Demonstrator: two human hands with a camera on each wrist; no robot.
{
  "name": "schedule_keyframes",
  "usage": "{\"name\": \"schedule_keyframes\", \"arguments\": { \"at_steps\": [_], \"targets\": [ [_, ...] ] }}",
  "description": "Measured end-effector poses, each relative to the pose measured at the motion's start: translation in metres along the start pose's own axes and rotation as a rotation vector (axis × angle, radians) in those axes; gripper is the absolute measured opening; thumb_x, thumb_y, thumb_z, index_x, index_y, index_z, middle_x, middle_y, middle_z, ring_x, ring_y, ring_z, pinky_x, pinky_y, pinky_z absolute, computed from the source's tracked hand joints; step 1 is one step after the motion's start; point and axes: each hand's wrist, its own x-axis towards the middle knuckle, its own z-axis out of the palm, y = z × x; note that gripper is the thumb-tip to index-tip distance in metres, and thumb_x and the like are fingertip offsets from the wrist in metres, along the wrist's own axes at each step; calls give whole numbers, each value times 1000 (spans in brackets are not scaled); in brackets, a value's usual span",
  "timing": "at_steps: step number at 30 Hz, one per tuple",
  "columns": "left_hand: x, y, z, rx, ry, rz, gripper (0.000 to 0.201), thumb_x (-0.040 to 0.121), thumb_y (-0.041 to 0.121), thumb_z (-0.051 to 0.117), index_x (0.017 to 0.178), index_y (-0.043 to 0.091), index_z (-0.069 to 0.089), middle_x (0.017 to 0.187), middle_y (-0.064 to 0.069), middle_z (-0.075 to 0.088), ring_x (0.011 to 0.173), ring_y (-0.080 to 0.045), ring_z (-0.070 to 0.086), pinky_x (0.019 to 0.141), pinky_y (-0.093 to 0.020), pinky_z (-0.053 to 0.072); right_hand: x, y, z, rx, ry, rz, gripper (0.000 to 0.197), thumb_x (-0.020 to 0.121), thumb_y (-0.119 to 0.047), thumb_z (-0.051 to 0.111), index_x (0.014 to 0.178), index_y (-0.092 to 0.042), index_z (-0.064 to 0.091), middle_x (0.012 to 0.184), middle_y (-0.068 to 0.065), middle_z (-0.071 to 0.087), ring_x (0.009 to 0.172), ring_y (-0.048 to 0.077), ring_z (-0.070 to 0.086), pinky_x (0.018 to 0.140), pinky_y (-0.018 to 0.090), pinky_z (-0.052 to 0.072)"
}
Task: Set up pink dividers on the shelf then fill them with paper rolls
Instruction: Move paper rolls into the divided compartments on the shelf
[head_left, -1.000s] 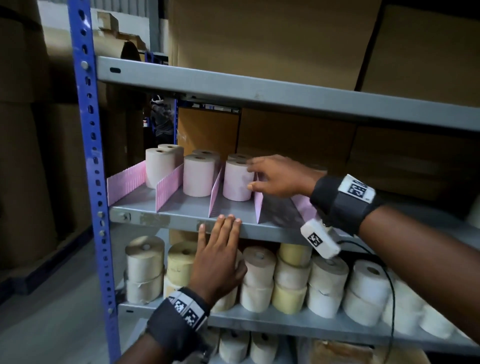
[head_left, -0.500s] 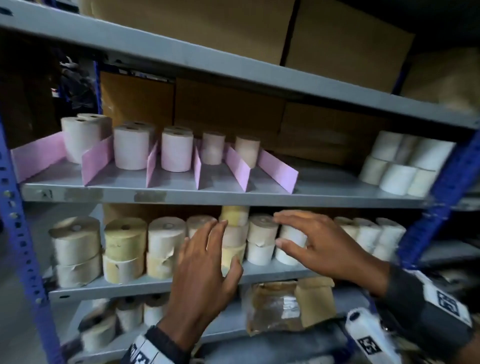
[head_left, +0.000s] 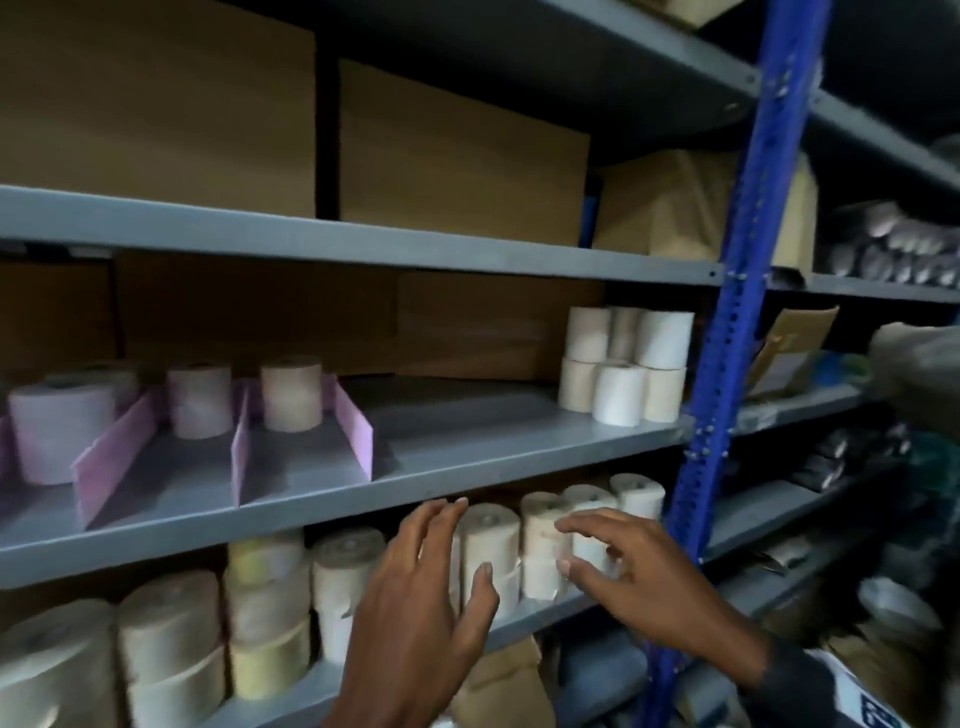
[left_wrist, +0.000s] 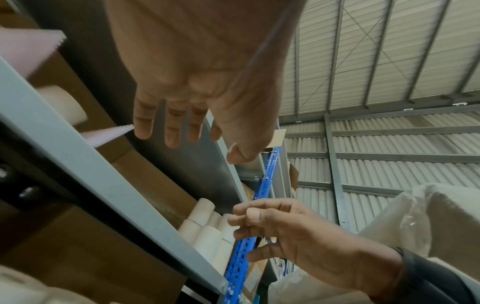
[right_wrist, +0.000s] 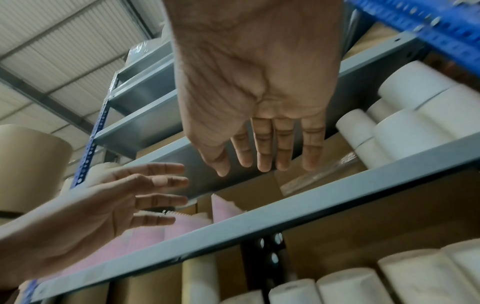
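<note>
Pink dividers (head_left: 117, 457) stand upright across the left part of the grey middle shelf (head_left: 467, 457), and their tops show in the right wrist view as pink dividers (right_wrist: 223, 207). Single paper rolls (head_left: 291, 392) stand in the lanes between them. My left hand (head_left: 441, 551) and right hand (head_left: 587, 545) hover open and empty, fingers spread, in front of the stacked cream rolls (head_left: 488, 551) on the lower shelf. The left wrist view shows the left hand (left_wrist: 182, 127) with straight fingers and the right hand (left_wrist: 259, 226) loosely curled, holding nothing.
A two-high cluster of white rolls (head_left: 623, 364) sits at the right end of the middle shelf, beside the blue upright (head_left: 727, 364). Cardboard boxes (head_left: 457, 156) fill the top shelf. Bare shelf lies between the last divider and the white rolls.
My right hand left the roll on the middle shelf and dropped to the lower shelf. Both hands and the view shifted right along the rack.
</note>
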Motion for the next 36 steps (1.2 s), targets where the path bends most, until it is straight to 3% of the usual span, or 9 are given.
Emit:
{"name": "schedule_keyframes", "arguments": {
  "at_steps": [5,8,11,14,17,22,26,30,36],
  "targets": [
    [59,44,78,2,-75,38,62,95,51,55,152,39,35,153,18,36,137,-3,40,102,-16,32,17,61,-42,71,151,31,50,78,-62,57,119,-36,69,117,-26,65,108,-7,59,88,15,47],
    [88,59,109,-8,-108,40,63,95,52,54,152,38,32,152,17,38,136,-6,42,105,-22,39,30,91,-60,94,203,77,55,75,-64,57,118,-33,70,116,-22,65,108,-4,60,89,22,51],
    [113,62,133,-22,-153,28,65,97,51,54,154,34,31,151,11,43,134,-11,47,106,-31,45,46,118,-73,106,250,118,43,79,-50,70,117,-29,71,113,-13,68,105,5,64,90,28,52],
    [135,61,156,-26,-193,9,64,98,47,56,154,27,34,152,5,46,136,-15,47,110,-33,42,64,141,-79,96,284,156,37,84,-36,74,119,-24,70,114,-8,69,105,9,64,93,28,51],
    [156,58,177,-33,-219,-6,62,99,45,57,153,23,36,153,2,47,139,-15,45,112,-32,39,84,155,-84,61,286,184,41,86,-36,72,124,-23,68,120,-5,67,101,8,61,93,28,49],
    [196,60,219,-99,-237,-36,64,98,48,57,153,20,38,151,-2,50,138,-18,46,110,-32,39,126,179,-95,-27,286,177,44,87,-36,70,127,-20,65,120,0,65,114,17,59,97,32,46],
    [234,64,251,-165,-261,-85,64,94,48,61,149,21,40,147,-4,52,133,-24,50,105,-36,44,169,204,-107,-129,246,164,45,89,-39,69,128,-20,64,125,2,64,118,20,57,98,35,46],
    [272,59,280,-196,-317,-156,67,93,52,62,145,17,39,148,-9,50,134,-30,50,102,-40,47,218,227,-117,-232,175,151,44,89,-46,66,127,-24,65,125,-1,63,116,18,55,93,29,43],
    [314,60,316,-165,-394,-211,70,90,55,65,139,12,40,141,-14,54,128,-35,54,97,-40,47,276,240,-117,-407,-99,40,40,93,-36,61,124,-13,68,123,8,67,119,27,57,101,35,42]
  ]
}}
